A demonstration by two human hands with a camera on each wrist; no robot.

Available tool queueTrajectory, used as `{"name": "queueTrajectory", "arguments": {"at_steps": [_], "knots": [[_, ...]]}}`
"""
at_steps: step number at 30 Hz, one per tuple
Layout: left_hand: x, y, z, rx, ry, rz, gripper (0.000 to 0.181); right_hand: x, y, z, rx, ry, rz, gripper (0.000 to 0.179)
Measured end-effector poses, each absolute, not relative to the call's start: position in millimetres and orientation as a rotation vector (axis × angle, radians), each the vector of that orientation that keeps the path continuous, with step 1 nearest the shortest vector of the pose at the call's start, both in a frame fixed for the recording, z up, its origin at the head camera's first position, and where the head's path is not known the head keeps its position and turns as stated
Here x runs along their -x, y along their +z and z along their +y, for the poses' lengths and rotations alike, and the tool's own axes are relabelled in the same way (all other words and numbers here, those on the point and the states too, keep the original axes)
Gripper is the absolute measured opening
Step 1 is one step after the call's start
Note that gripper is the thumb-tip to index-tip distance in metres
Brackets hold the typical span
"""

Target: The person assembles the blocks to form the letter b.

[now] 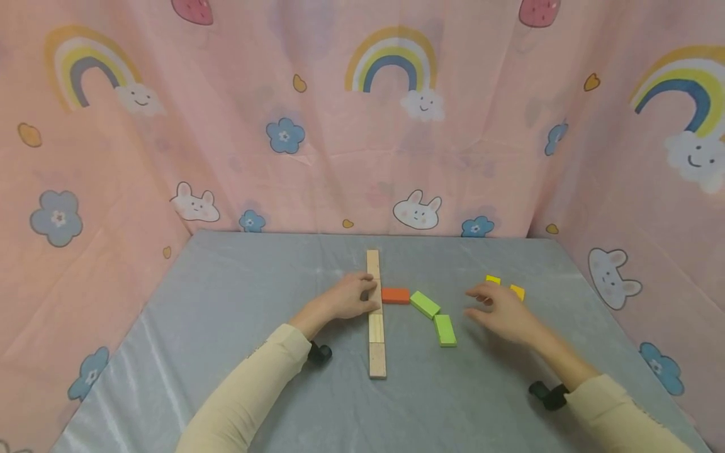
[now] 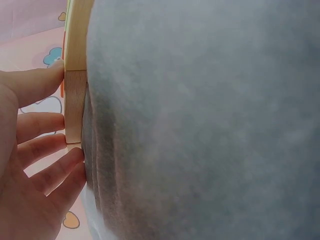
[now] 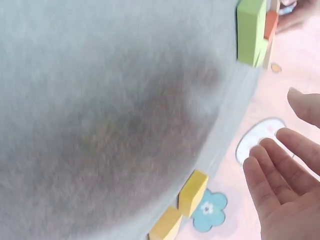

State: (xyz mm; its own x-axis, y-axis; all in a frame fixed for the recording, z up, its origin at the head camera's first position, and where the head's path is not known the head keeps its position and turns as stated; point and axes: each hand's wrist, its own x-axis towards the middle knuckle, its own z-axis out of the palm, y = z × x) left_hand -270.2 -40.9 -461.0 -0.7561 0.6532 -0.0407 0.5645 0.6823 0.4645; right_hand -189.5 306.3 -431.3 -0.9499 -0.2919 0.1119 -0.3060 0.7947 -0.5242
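Several plain wooden blocks (image 1: 376, 328) lie end to end in a straight row on the table. My left hand (image 1: 347, 297) is at the row's left side; in the left wrist view its fingertips (image 2: 57, 121) touch a wooden block (image 2: 76, 102), fingers mostly straight. A red block (image 1: 395, 296) extends from the row's right side, followed by a slanted light green block (image 1: 425, 304) and a second green block (image 1: 445, 330). My right hand (image 1: 506, 313) hovers empty, fingers relaxed, between the green blocks and two yellow blocks (image 3: 193, 193), which it partly hides in the head view.
Grey cloth covers the table (image 1: 249, 270). A pink curtain (image 1: 340, 182) with rainbows, rabbits and flowers hangs along the back and both sides. Black wrist devices (image 1: 548, 395) sit under both wrists.
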Motion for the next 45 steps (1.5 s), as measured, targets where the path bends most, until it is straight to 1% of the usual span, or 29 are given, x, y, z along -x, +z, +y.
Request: {"name": "queueTrajectory", "arguments": {"at_steps": [14,23,31,35,45], "knots": [[271,-463,-41,-0.979,0.640,2.699,0.058,209,-427,331,-0.311,0.817,-2.998,0.048],[270,-462,-41,-0.968,0.640,2.704,0.059,223,-440,346,-0.273,0.774,-3.025,0.054],[269,-464,-41,-0.965,0.642,2.703,0.059,232,-453,362,-0.176,0.803,-3.066,0.066],[270,-465,-41,-0.968,0.643,2.703,0.059,233,-456,367,-0.183,0.810,-3.070,0.071],[271,-465,-42,-0.968,0.649,2.700,0.059,236,-459,368,-0.232,0.800,-3.040,0.068]]}}
